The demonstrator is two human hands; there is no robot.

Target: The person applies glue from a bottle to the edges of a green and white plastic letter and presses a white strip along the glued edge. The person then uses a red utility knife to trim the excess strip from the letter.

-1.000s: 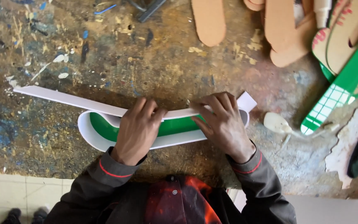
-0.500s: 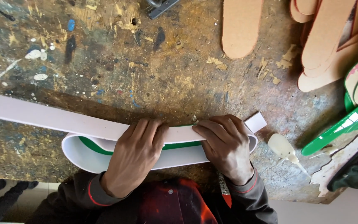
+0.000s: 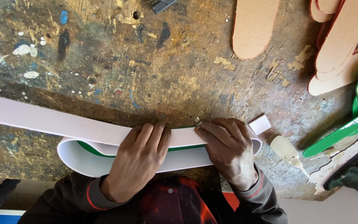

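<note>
Both hands pressed flat on a white strip (image 3: 46,120) wrapped around the edge of a green sole (image 3: 183,147) at the near edge of the surface (image 3: 146,70). The left hand (image 3: 139,159) lay palm down over the middle of the sole, its fingers (image 3: 154,132) held close together and stretched across the strip, pressing rather than gripping. The right hand (image 3: 228,151) lay just to the right, its fingers (image 3: 208,130) also narrow and flat, the tips on the strip's far edge where green showed. The two hands were near each other but apart.

The strip ran from the far left of the view, curved round the sole's left end, and came back along the near side; a short free end (image 3: 260,123) stuck out past the right hand.

A small glue bottle (image 3: 287,152) lay on its side right of the right hand, nozzle pointing near and right. Tan cut soles (image 3: 253,27) lay on the far right of the surface, with a stack of more soles (image 3: 344,45) beyond them and a green strap piece (image 3: 340,135) below that stack. The surface was worn wood, spotted with paint and dried glue.
</note>
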